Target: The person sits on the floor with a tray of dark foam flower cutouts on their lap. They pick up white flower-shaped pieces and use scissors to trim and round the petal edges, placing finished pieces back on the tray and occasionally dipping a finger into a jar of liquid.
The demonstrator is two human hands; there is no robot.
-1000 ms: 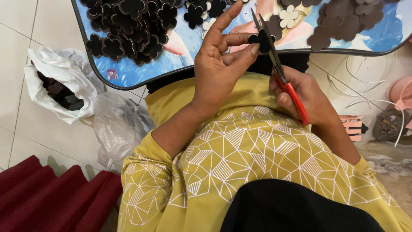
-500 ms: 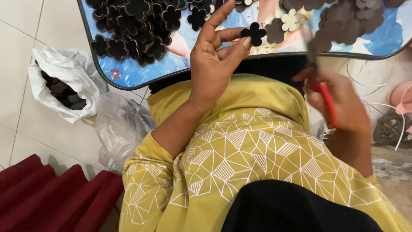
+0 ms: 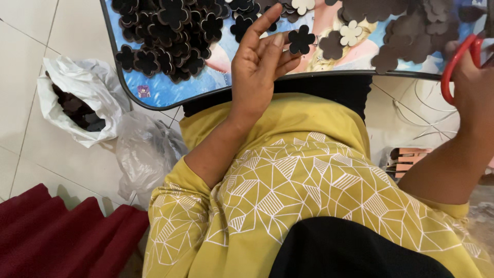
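Note:
My left hand (image 3: 259, 69) is raised over my lap and pinches a small black flower-shaped cutout (image 3: 301, 40) between fingertips and thumb, just above the near edge of a low table (image 3: 170, 92) with a blue picture top. My right hand (image 3: 476, 85) is at the right edge of the view, gripping red-handled scissors (image 3: 459, 59); their blades are out of frame. A heap of black flower cutouts (image 3: 170, 36) lies on the table's left part, and brown ones (image 3: 406, 31) on the right, with a few pale ones (image 3: 351, 33) between.
A white plastic bag (image 3: 77, 100) with dark scraps sits on the tiled floor at left, a clear crumpled bag (image 3: 144, 152) beside it. A dark red cushion (image 3: 56, 239) lies at lower left. White cables (image 3: 411, 116) and an orange object (image 3: 411, 159) are under the table at right.
My right hand with the scissors has swung away from the flower cutout to the right edge of the view. My left hand stays raised, still holding the cutout.

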